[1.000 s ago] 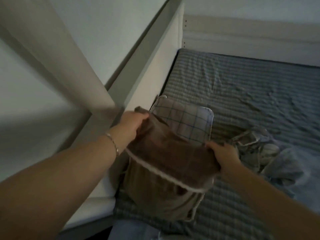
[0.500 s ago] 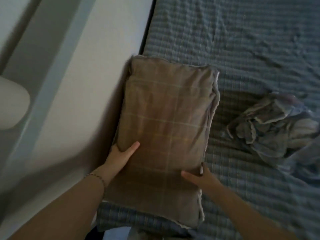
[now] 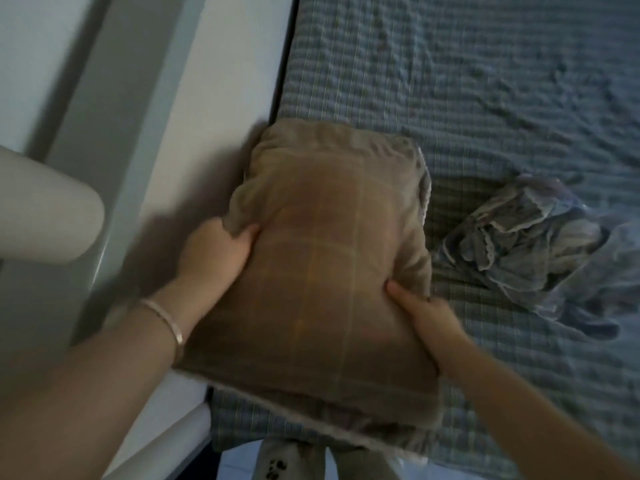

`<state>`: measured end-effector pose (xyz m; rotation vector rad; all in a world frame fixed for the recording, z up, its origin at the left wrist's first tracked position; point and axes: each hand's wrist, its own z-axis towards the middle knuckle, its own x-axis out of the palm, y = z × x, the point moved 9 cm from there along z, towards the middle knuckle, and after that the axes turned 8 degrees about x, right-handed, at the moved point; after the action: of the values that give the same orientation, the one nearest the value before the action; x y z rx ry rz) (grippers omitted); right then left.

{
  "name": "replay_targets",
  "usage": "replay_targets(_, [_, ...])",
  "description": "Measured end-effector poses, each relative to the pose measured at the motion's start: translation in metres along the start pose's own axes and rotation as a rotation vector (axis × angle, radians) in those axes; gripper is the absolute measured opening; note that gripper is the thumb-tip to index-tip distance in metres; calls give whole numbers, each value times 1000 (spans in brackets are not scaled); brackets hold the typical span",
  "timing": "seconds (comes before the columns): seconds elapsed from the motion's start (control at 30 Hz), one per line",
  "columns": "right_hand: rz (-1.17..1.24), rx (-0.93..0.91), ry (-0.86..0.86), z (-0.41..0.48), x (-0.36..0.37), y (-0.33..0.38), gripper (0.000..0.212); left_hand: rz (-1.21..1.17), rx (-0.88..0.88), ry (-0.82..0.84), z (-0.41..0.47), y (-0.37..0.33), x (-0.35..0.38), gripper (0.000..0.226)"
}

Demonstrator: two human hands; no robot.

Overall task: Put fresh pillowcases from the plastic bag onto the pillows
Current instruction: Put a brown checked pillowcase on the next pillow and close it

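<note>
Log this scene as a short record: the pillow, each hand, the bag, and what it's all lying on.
pillow: in a brown checked case, far end bunched
left hand: grips the pillow's left edge, thumb on top
right hand: holds the pillow's right edge, thumb on top, fingers hidden
plastic bag: right of the pillow, apart from it, crumpled, fabric inside
bed sheet: blue checked, wrinkled, beneath pillow and bag
bed frame: white, along the sheet's left side
bracelet: on the left wrist
</note>
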<state>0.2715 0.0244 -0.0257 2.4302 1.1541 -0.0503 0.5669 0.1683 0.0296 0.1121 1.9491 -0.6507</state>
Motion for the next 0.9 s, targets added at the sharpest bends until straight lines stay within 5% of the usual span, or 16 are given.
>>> replay_targets(0.1, [-198, 141, 22, 22, 29, -78, 42, 189, -107, 201, -50, 62, 56, 41])
replay_targets(0.17, [-361, 186, 48, 48, 39, -116, 28, 213, -170, 311, -58, 87, 90, 43])
replay_targets(0.23, [-401, 168, 15, 71, 40, -117, 25, 107, -250, 282, -40, 86, 102, 50])
replay_targets(0.37, [62, -108, -64, 104, 18, -27, 82, -286, -292, 80, 32, 49, 102, 81])
replay_targets(0.5, [199, -152, -89, 143, 10, 58, 115, -525, -303, 86, 95, 28, 119, 89])
replay_targets(0.6, [119, -139, -200, 140, 7, 80, 102, -502, -154, -150, 101, 8, 97, 58])
replay_targets(0.7, [105, -371, -315, 92, -7, 108, 57, -569, 39, -497, 79, -21, 41, 38])
replay_targets(0.77, [161, -500, -314, 68, -15, 130, 46, -583, 161, -681, 74, -38, 7, 35])
replay_targets(0.83, [178, -524, -341, 76, -21, 145, 41, -544, 183, -716, 95, -45, 0, 42])
replay_targets(0.9, [17, -377, -394, 102, -10, 146, 55, -338, 41, -529, 129, -42, 24, 64])
